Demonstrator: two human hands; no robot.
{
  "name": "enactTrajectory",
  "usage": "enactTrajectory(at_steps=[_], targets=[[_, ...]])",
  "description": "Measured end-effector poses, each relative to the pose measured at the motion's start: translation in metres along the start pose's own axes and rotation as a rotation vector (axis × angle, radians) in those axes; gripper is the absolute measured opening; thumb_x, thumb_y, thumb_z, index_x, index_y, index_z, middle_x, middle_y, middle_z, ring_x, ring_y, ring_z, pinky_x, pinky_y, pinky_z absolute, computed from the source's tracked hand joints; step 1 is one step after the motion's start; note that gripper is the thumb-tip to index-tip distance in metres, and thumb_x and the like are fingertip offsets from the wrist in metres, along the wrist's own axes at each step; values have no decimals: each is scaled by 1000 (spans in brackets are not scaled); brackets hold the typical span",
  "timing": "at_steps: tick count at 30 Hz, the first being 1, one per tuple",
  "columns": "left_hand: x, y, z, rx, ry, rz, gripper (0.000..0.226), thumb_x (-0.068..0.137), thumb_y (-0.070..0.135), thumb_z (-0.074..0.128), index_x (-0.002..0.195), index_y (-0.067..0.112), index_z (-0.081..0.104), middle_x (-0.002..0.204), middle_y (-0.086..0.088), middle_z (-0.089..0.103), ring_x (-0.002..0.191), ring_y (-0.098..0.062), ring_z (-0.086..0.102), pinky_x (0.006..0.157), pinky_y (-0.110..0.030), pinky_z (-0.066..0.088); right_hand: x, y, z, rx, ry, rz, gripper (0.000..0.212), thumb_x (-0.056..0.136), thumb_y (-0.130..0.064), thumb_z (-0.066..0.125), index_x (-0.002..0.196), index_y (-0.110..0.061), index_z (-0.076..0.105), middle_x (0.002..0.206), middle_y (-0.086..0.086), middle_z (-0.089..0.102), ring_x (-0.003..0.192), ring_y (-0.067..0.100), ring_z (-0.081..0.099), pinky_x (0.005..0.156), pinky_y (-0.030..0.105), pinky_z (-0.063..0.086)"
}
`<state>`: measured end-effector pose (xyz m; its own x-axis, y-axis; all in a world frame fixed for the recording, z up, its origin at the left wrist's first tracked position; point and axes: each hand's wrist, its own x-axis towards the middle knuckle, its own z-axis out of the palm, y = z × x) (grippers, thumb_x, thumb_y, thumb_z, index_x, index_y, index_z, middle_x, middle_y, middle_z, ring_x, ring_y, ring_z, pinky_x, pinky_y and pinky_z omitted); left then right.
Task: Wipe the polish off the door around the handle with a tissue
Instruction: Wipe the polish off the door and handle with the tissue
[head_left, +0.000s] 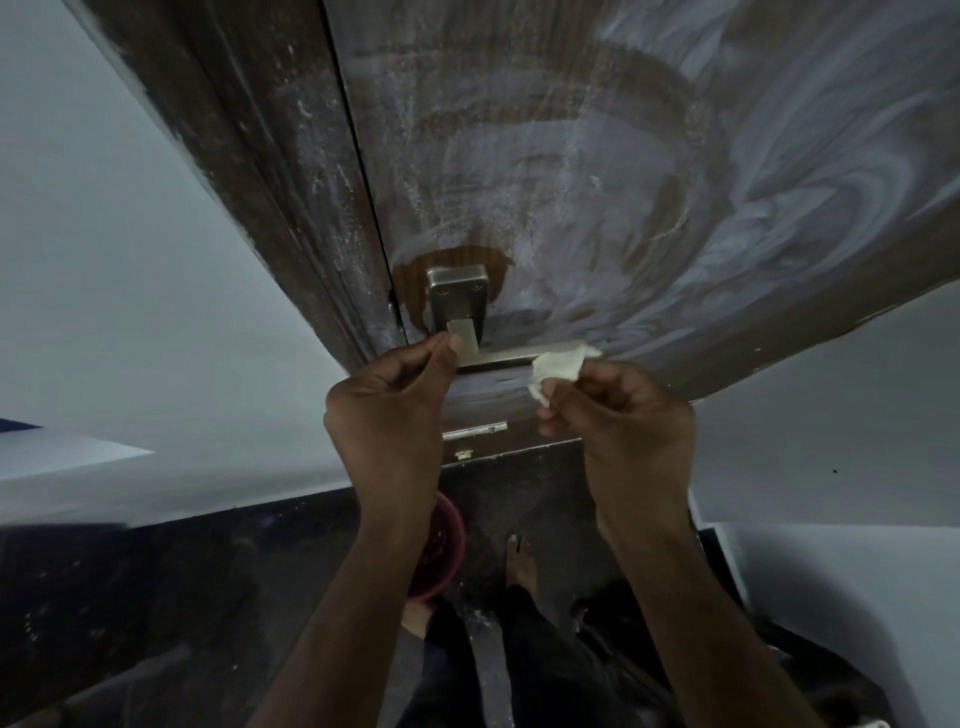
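Note:
A brown wooden door (545, 171) fills the upper view, smeared with whitish swirls of polish (779, 171). A metal handle (460, 299) sits low on it, with a bare brown patch around its plate. My right hand (618, 415) pinches a small crumpled white tissue (558, 369) just below the lever's right end. My left hand (395, 410) is held up just left of the lever, fingers curled and thumb against the forefinger, with nothing seen in it.
The door frame (270, 197) runs along the left, with a pale wall (104, 260) beyond it. Another pale wall (831, 415) lies to the right. A red bowl (441, 551) stands on the dark floor by my bare foot (519, 561).

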<state>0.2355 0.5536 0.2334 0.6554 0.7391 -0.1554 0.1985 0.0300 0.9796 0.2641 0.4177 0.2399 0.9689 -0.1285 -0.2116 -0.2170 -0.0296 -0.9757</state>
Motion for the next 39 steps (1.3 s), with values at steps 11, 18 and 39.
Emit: enactTrajectory(at_steps=[11,18,39], targets=[[3,5,-4,42,-26,14,18,84,23,82,102,19,81,90,14,79,85,3,74,85,-24,60,-10,18,28,-692,37,-700,27,95,-11,60,119,-2,69,104,12,60,92,22,59,76,32,57],[8,4,-4,40,-30,16,19,85,24,81,103,18,81,90,13,79,85,4,74,83,-20,60,-3,14,24,-852,60,-780,26,91,-3,60,114,-1,71,117,17,64,105,25,56,83,21,47],[9,4,-8,56,-62,-17,17,84,28,82,100,23,81,83,11,79,78,-4,75,79,-24,59,29,11,-18,19,12,24,22,93,-1,65,104,-17,76,83,2,78,75,12,69,77,23,55]])
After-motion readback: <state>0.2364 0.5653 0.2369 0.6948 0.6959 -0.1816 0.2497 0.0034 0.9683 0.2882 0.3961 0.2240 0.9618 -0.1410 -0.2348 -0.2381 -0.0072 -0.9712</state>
